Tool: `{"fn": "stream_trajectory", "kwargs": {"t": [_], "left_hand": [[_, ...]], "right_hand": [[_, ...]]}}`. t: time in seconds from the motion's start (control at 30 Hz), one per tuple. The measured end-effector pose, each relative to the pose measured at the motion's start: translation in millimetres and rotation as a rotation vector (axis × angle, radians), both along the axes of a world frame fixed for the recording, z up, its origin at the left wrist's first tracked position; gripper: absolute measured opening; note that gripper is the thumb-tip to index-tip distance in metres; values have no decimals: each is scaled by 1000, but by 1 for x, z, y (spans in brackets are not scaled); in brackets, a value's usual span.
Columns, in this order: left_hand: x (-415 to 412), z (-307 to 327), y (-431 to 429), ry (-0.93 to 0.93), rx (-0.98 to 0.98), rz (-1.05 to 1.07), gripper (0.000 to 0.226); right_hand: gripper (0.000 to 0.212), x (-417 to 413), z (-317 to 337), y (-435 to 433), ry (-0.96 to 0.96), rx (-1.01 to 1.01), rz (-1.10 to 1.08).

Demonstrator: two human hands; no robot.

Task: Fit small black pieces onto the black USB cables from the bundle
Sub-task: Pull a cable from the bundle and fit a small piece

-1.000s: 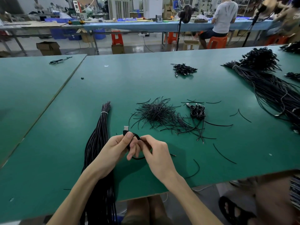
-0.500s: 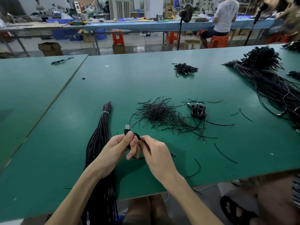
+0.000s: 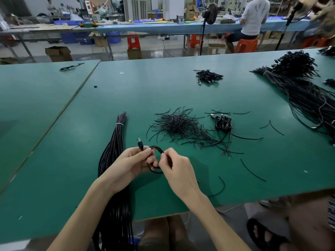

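A black USB cable [image 3: 157,149] is coiled into a small loop between both hands, its plug [image 3: 140,143] sticking up and away. My left hand [image 3: 130,163] grips the coil near the plug. My right hand [image 3: 175,169] pinches the loop's right side. A long tied bundle of black cables [image 3: 113,151] lies under my left forearm and hangs over the front edge of the green table [image 3: 235,174]. A heap of short thin black pieces [image 3: 178,125] lies beyond the hands.
A few coiled cables [image 3: 223,123] sit right of the heap, and more coiled cables [image 3: 207,76] lie further back. A big mass of black cables [image 3: 306,95] fills the right side. Loose black strips [image 3: 252,171] lie scattered near the front edge.
The loop has turned slightly between the fingers and the plug now tilts more to the left. Both hands stay in the same spot.
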State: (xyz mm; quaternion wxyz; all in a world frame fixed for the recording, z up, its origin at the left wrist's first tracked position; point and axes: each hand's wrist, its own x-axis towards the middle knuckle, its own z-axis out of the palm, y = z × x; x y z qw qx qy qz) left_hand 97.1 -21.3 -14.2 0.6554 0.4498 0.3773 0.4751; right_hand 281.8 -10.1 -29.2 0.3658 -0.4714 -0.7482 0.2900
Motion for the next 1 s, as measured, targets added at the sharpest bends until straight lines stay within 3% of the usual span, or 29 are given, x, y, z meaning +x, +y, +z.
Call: {"fn": "stream_trajectory", "kwargs": {"t": [0.43, 0.57, 0.67, 0.87, 1.0], "left_hand": [[-2, -5, -3, 52, 26, 40, 22], [-2, -6, -3, 73, 46, 93, 11], [0, -8, -2, 123, 79, 190, 15], [2, -11, -1, 152, 118, 193, 12], [4, -12, -1, 170, 154, 208, 9]], "right_hand": [[26, 1, 5, -7, -267, 82, 100], [28, 1, 3, -6, -239, 101, 115], [31, 1, 2, -7, -230, 82, 151], [70, -2, 1, -13, -358, 100, 121], [39, -5, -3, -13, -335, 203, 79]]}}
